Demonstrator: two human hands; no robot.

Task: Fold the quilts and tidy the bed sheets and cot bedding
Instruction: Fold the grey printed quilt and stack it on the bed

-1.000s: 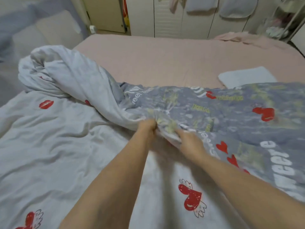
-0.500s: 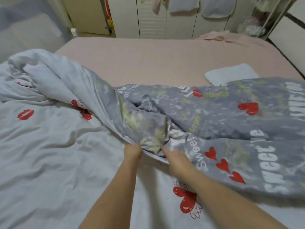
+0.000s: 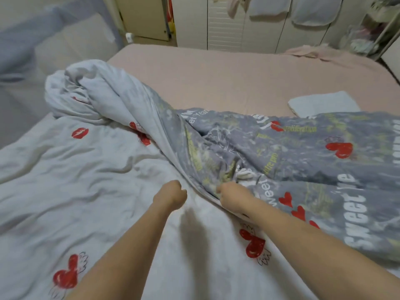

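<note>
spread across the near half of the bed: a quilt (image 3: pixel 91 191), pale grey-white with red hearts on one face, darker grey with printed words on the other. far left corner bunched into a tall rumpled heap; right side turned over on itself so the dark face shows, its folded edge running diagonally down toward both hands. bare pink bed sheet (image 3: pixel 216 79) beyond, with a small folded white cloth (image 3: pixel 322 102) lying just past the quilt's far edge.

right hand (image 3: pixel 231 198) gripping the folded edge, fingers curled into the gathered dark fabric. left hand (image 3: pixel 171 194) just beside that edge, fingers curled into a fist; whether any cloth is pinched inside, cannot tell.

judged by the deep soft creases and the puffy heap: padded, light to middling, utterly limp, no stiffness to carry a fold alone. likely to slump and slide back if let go mid-fold. best taken at edge and corners, with a full handful rather than a fingertip pinch, hands set well apart so the edge stays taut and straight. bunched far corner needs shaking out first.
</note>
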